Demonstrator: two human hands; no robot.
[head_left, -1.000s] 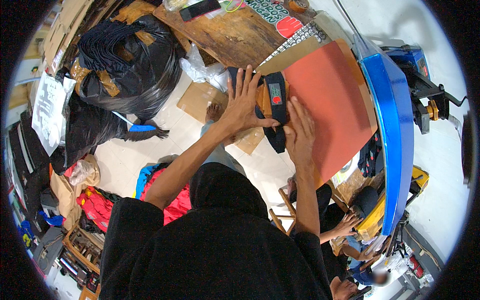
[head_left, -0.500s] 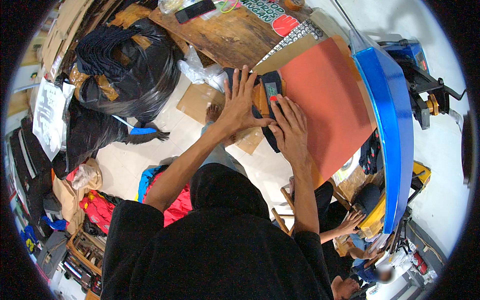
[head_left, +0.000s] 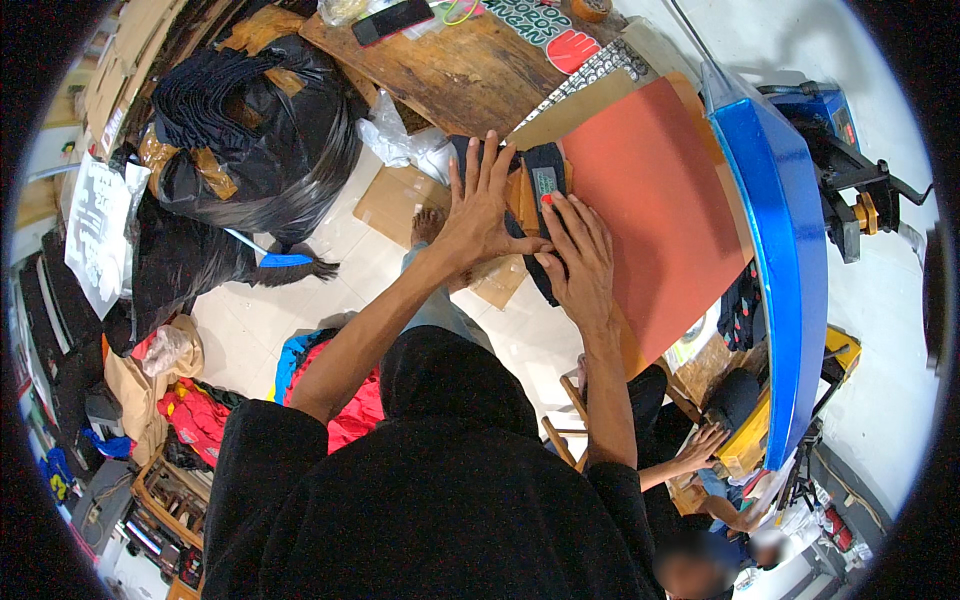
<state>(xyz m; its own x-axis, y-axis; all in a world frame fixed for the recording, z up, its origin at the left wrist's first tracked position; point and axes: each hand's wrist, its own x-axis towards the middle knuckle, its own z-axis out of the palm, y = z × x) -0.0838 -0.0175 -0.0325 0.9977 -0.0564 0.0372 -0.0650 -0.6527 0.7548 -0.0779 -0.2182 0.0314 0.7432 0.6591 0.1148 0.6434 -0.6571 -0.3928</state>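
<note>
A piece of black cloth (head_left: pixel 543 160) is draped over the end of a narrow wooden board, and a small dark printed label (head_left: pixel 545 182) with green lettering and a red mark lies on it. My left hand (head_left: pixel 480 215) rests on the cloth's left part with its fingers spread. Flat and stretched out, my right hand (head_left: pixel 583 250) lies at the label's lower end, its fingertips by the red mark. The two thumbs come close together between the hands. Part of the cloth is hidden beneath my hands.
Right of the hands is a large orange-red sheet (head_left: pixel 655 215), beside a blue machine panel (head_left: pixel 775 260). A wooden table (head_left: pixel 450 60) with a phone (head_left: pixel 392 22) stands ahead. Black plastic bags (head_left: pixel 290 150) sit at left. A co-worker's hand (head_left: pixel 705 447) is at lower right.
My hands hold nearly the same place, with only a slight shift of the right fingers. At lower right the co-worker has moved a little.
</note>
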